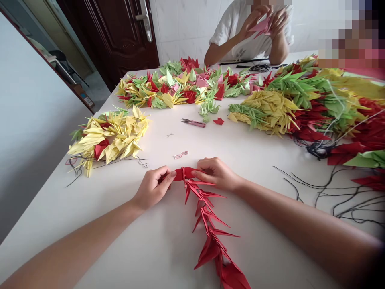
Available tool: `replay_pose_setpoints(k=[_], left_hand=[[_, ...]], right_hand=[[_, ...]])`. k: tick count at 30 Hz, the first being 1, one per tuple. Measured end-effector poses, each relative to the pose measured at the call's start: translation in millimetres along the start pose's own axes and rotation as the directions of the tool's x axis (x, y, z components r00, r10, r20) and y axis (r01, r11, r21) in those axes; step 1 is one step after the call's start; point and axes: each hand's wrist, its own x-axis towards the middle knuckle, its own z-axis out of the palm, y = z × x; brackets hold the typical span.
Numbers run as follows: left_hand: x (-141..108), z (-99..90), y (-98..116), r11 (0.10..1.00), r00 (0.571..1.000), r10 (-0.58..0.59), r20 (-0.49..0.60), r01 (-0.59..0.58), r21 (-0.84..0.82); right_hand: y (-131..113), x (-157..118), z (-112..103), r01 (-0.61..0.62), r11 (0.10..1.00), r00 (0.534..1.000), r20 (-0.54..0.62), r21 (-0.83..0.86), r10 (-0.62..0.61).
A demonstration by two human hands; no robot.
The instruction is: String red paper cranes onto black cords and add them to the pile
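Observation:
A red folded-paper crane (189, 173) is stretched between my two hands at the top end of a string of red paper cranes (210, 228). My left hand (152, 185) pinches its left wing between thumb and fingers. On the other wing, my right hand (217, 173) has a closed grip, thumb in front. The string of cranes runs from there toward me over the white table (135, 249), wings pointing out to both sides. Just beyond my hands lie two small printed paper slips (181, 155).
Pink thread snips (194, 123) and a loose red crane (218, 121) lie mid-table. Heaps of yellow cranes (120, 134), mixed cranes (168, 94) and more at right (273, 108) surround them. Black cords (339, 196) trail at right. Opposite, a person (240, 36) folds pink paper (261, 27).

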Motion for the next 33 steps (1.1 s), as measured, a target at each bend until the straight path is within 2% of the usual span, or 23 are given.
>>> replay_pose_setpoints(k=[4,10,15,20,27,33], left_hand=[[1.0,0.1,0.4,1.0,1.0,0.014,-0.01,-0.014,0.028],[3.3,1.5,-0.8,0.998,0.999,0.036,-0.032,-0.034,0.056],[3.0,0.5,-2.7,0.997,0.994,0.068,-0.087,-0.064,0.053],[3.1,0.1,-3.5,0.997,0.992,0.071,-0.099,-0.071,0.002],[2.5,-0.3,-3.6,0.998,0.995,0.041,-0.093,-0.045,-0.04],[3.4,0.3,-3.9,0.997,0.996,0.061,-0.071,-0.064,-0.042]], right_hand=[[1.6,0.0,1.5,-0.002,1.0,1.0,-0.021,0.027,0.003],[0.0,0.3,0.2,-0.069,0.989,0.995,-0.059,0.134,0.078],[0.1,1.0,-0.5,-0.093,0.984,0.992,-0.069,0.15,0.104],[1.8,0.6,-0.1,-0.08,0.987,0.994,-0.068,0.141,0.091],[2.5,-0.3,-1.1,-0.002,0.99,0.997,-0.07,0.139,0.011],[1.5,-0.4,-2.4,-0.027,0.979,0.999,-0.033,0.204,0.034]])
